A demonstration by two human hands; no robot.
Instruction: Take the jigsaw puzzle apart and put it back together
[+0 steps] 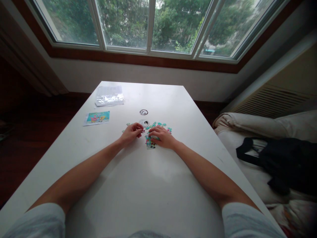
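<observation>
On the white table, jigsaw pieces (158, 124) in green, teal and pink lie in a loose cluster. A partly joined patch of puzzle (150, 144) sits at its near side. My left hand (131, 134) is just left of the cluster, thumb and fingers pinched together. A small reddish piece (143, 131) shows by its fingertips; whether the pinch holds anything is too small to tell. My right hand (162, 136) rests over the pieces with bent fingers apart, touching the patch and covering part of it.
A colourful cartoon picture card (98, 117) lies on the left of the table (158, 185), with a clear plastic bag (109, 96) behind it. Two round emblems (143, 112) appear beyond my hands. On the right, a pale sofa (228, 138) holds dark clothing (284, 162).
</observation>
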